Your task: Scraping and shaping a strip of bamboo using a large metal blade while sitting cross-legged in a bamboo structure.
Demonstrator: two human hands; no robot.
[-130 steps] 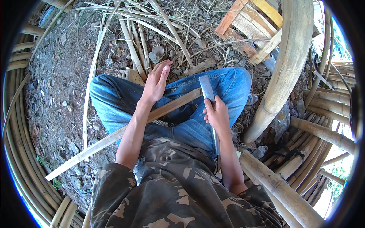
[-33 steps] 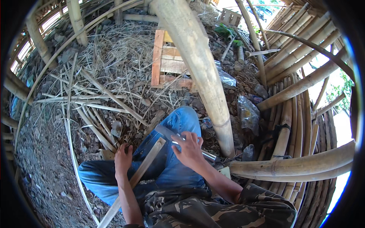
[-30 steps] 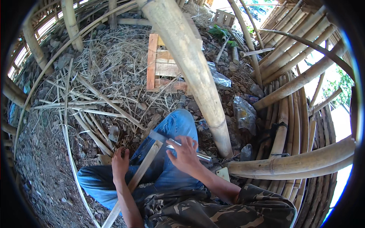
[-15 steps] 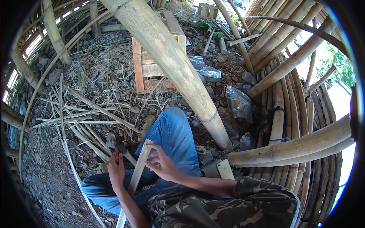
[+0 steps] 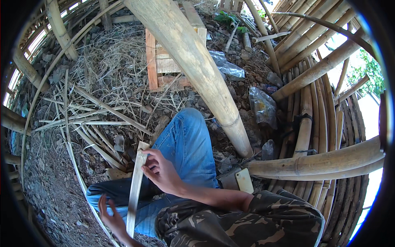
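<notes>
A flat, pale bamboo strip [image 5: 135, 185] slants across my lap, its upper end near my bent knee. My right hand [image 5: 161, 169] pinches it just below that end, with thumb and fingers at its edge. Left of the strip, my left hand [image 5: 111, 216] is off it, fingers apart and nothing seen in them. My legs, in blue jeans [image 5: 190, 148], are folded under the strip. Beside my left knee a tan piece [image 5: 117, 173] lies on the ground, partly hidden by the leg.
A thick bamboo pole [image 5: 193, 70] slopes down in front of me. Behind it stands a wooden crate [image 5: 151, 61]. Split bamboo pieces [image 5: 98, 142] lie to the left. At the right are a plastic bag [image 5: 263, 108], a phone [image 5: 244, 181] and a low bamboo rail [image 5: 321, 161].
My left hand has drawn back toward my body and opened; the dark tool it seemed to hold is no longer seen there. My right hand and the strip's upper end have shifted left.
</notes>
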